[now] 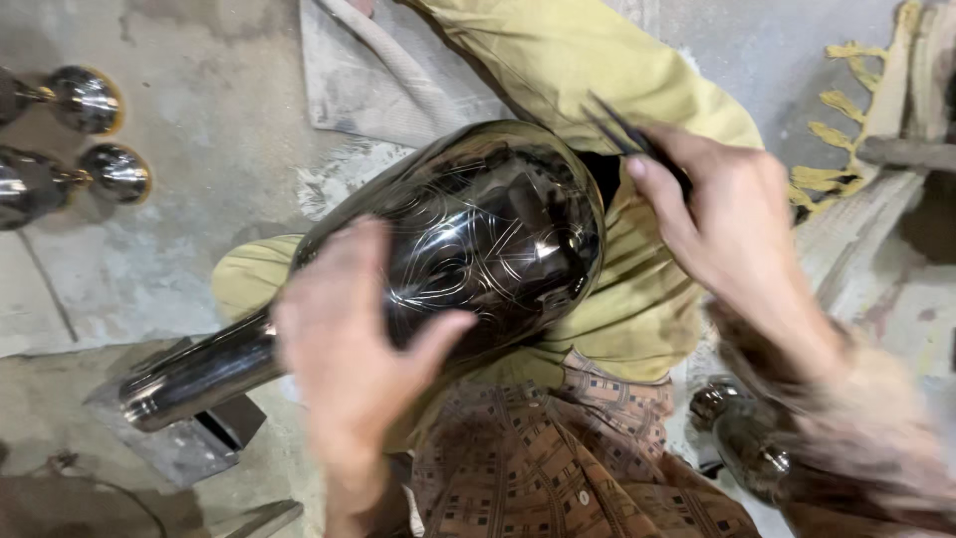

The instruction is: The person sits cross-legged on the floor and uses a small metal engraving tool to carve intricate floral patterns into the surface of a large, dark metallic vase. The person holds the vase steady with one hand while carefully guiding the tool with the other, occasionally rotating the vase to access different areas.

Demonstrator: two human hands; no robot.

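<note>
glossy engraved metal vase (468, 249), rough concrete floor (199, 120), soft yellow cloth (637, 309).

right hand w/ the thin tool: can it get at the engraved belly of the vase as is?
Probably yes. The right hand hangs just beside the dark metal vase, nothing between them; the left hand covers only the lower side.
</note>
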